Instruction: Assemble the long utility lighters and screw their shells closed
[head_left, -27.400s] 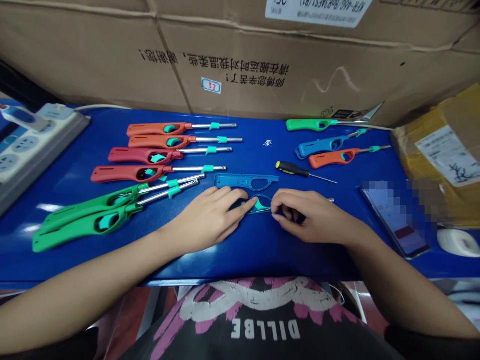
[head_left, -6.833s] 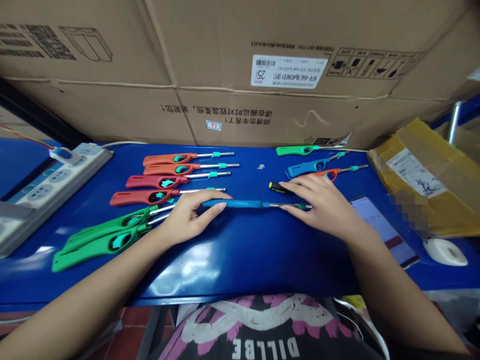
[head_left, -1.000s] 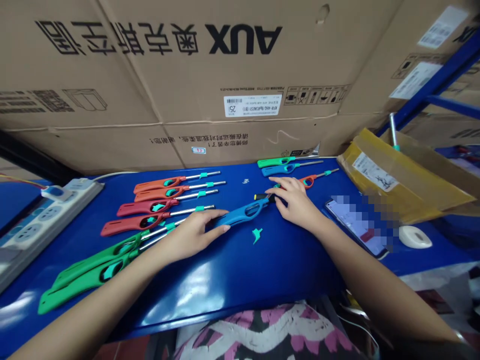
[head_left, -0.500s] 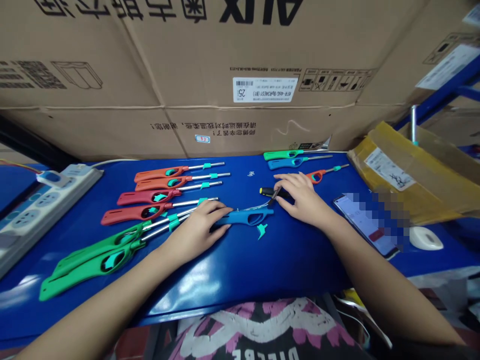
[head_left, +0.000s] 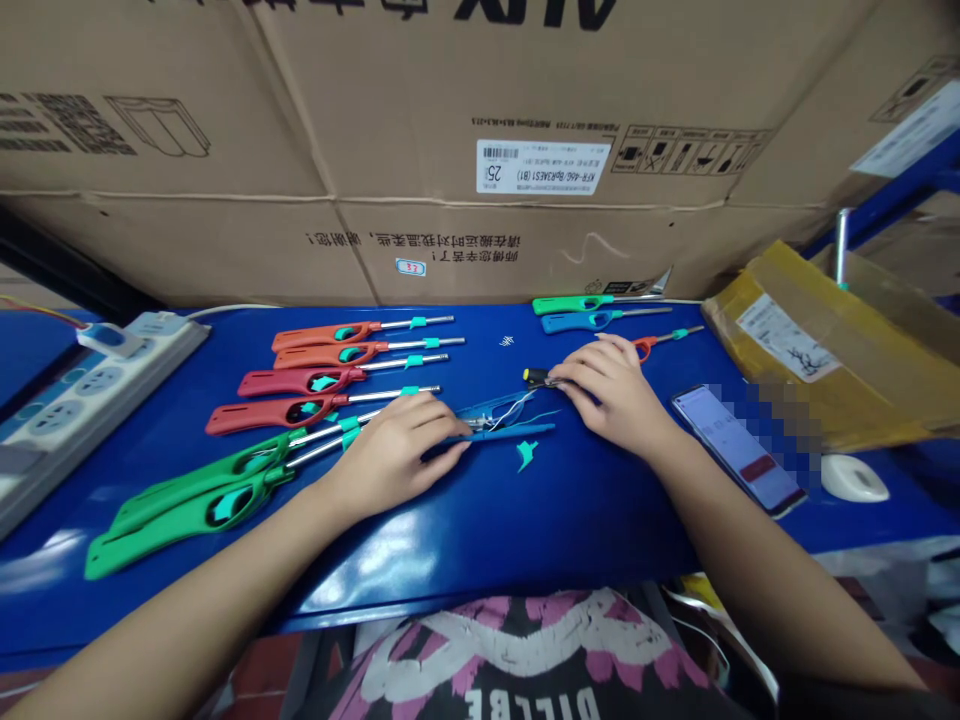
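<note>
My left hand (head_left: 401,450) is closed around the handle end of a blue lighter casing (head_left: 517,432). The casing is parted lengthwise, with thin white and blue wires (head_left: 511,408) and a small metal piece coming out between its halves. My right hand (head_left: 611,390) is closed in a pinch beside a black handle with a yellow end (head_left: 534,377), perhaps a screwdriver. Something small and dark shows at its fingertips, but I cannot make out what it is. A loose teal trigger (head_left: 526,455) lies just below the casing.
Several orange, red and green lighters (head_left: 300,382) lie in a row at left, beside a white power strip (head_left: 97,390). More lighters (head_left: 574,320) lie at the back right. A phone (head_left: 739,445), a yellow bag (head_left: 817,350) and a white mouse-like object (head_left: 853,478) are at right. A cardboard box (head_left: 420,150) stands behind.
The blue casing has turned, and its two halves now show apart with wires between. My right hand has shifted slightly right, over part of the black handle.
</note>
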